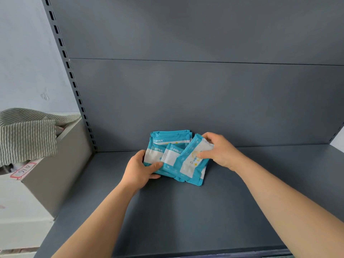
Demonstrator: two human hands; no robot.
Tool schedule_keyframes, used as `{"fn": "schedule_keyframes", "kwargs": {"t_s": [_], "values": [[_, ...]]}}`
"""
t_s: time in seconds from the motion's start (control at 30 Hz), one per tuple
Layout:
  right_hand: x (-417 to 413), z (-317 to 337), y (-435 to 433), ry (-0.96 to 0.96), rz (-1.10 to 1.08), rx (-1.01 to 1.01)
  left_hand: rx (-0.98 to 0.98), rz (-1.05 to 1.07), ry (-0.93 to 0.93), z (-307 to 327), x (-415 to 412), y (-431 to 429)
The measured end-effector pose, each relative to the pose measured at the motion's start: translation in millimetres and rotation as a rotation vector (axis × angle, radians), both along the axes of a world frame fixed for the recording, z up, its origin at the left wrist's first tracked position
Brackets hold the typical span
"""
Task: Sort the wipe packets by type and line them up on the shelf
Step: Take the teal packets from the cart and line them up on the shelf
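Several teal-and-white wipe packets (172, 144) lie in an overlapping pile near the back of the dark grey shelf (186, 211). My left hand (138, 169) grips the left front packets (154, 157), thumb on top and fingers underneath. My right hand (217, 148) pinches the upper end of a tilted packet with a yellow ring print (193, 161), which lies slanted over the right side of the pile. More packets are stacked behind, against the back panel, partly hidden.
The shelf's back panel (204, 99) rises right behind the pile. A slotted upright (74, 84) bounds the shelf on the left. Beyond it stands a beige box (55, 174) with a striped cloth (28, 136) draped over it.
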State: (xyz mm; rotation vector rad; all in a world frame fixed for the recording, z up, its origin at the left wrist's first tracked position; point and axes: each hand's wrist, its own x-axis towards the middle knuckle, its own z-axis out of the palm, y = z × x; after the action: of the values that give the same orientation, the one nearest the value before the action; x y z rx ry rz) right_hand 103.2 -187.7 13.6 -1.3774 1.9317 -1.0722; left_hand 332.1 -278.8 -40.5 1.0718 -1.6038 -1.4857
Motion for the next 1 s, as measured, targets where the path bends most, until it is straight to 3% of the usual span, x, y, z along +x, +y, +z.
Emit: {"fn": "schedule_keyframes", "kwargs": {"t_s": [0.17,0.37,0.53,0.9,1.0], "values": [[-27.0,0.7,15.5,-0.225,-0.149,-0.015,0.041,0.031,0.014,-8.4,1.0,0.6],[-29.2,2.9,19.9,-0.386,-0.140,-0.057,0.046,0.033,-0.011,-6.7,-0.1,0.8],[-2.6,-6.1,10.7,-0.280,-0.008,0.075,0.018,0.019,-0.041,-5.3,1.6,2.3],[29.6,-16.2,-16.9,0.064,0.099,0.099,0.046,-0.071,0.032,-5.8,3.9,4.9],[39.5,-19.8,-17.7,0.133,0.115,0.050,-0.044,-0.069,-0.115,-5.6,2.2,5.1]]}}
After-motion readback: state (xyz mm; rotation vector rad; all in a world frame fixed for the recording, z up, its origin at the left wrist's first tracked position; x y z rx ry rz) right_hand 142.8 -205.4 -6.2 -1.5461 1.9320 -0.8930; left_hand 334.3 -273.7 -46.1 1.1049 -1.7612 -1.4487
